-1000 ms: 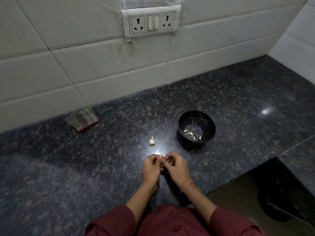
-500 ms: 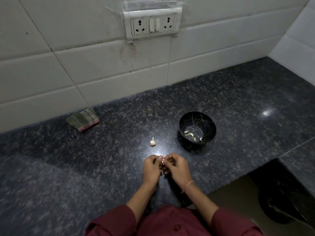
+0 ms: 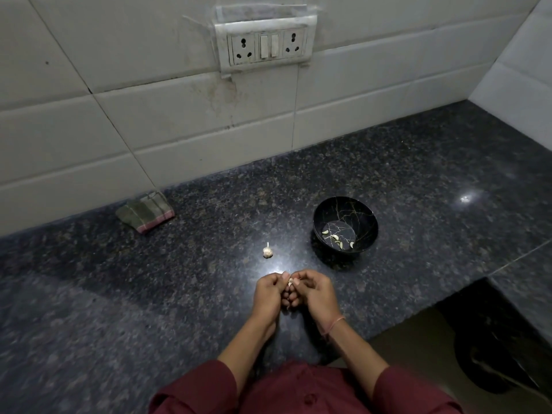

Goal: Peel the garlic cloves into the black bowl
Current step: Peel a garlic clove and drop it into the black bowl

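Both hands meet over the counter point(image 3: 149, 294) near its front edge. The left hand point(image 3: 268, 294) and right hand point(image 3: 316, 294) each pinch one small garlic clove point(image 3: 290, 282) at thumb and fingertips, with the remaining fingers curled in below it. Just behind the hands, a garlic bulb point(image 3: 267, 251) stands on the stone. The black bowl point(image 3: 343, 210) sits behind and to the right of the hands, apart from the bulb, with a few peeled cloves point(image 3: 334, 236) lying in its bottom. A folded cloth point(image 3: 145, 211) lies at the counter's back edge to the left. A socket plate point(image 3: 265, 46) is fixed to the tiled wall; any marking on it is too small to read.
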